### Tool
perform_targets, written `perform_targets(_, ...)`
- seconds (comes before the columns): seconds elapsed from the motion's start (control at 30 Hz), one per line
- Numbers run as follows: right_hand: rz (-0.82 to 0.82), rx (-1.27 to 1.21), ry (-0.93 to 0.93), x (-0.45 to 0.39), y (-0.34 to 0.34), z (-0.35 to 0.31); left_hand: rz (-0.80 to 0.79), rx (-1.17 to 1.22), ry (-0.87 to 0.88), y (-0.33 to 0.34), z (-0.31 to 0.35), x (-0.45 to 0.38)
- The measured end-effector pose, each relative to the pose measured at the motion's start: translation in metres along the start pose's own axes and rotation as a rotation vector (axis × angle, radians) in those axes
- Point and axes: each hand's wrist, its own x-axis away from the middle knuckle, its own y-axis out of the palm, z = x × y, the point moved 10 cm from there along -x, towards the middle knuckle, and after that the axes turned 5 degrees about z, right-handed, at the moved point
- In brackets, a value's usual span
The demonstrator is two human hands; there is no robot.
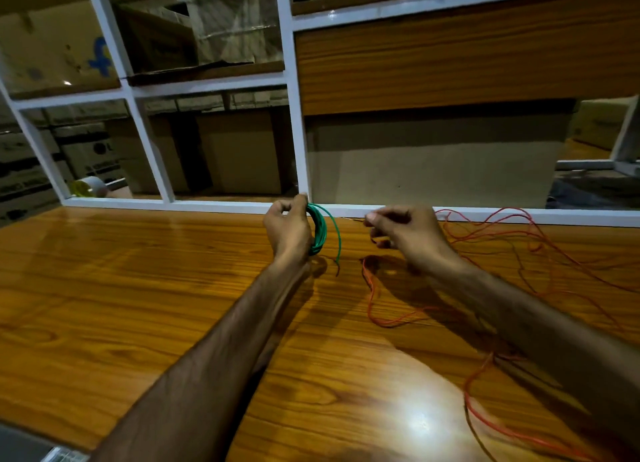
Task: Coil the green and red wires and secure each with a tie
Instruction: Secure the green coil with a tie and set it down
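The left hand [289, 227] grips the green coil [319, 231] standing up on edge, its loose end pointing down, while the right hand [403, 234] pinches a thin tie [353, 219].

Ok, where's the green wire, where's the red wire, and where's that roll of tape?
green wire [320, 231], head view, on the coiled loops beside the left hand.
red wire [485, 234], head view, on a loose strand by the table's back edge.
tape roll [90, 186], head view, on its side.

The red wire [502, 323] runs off the right and bottom edges.
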Motion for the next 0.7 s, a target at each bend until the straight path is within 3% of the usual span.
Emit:
perform_targets(0.27, -0.130, 0.496, -0.149, -0.065, 0.000, 0.002, 0.007, -0.041, 0.026, -0.010, 0.002, -0.018)
perform_targets(0.47, -0.292, 1.094, -0.321, -0.097, 0.017, 0.021, -0.009, -0.022, 0.017, -0.008, -0.001, -0.021)
perform_targets(0.7, -0.155, 1.195, -0.222, -0.125, 0.010, 0.045, -0.013, 0.001, 0.009, -0.005, -0.004, -0.021)
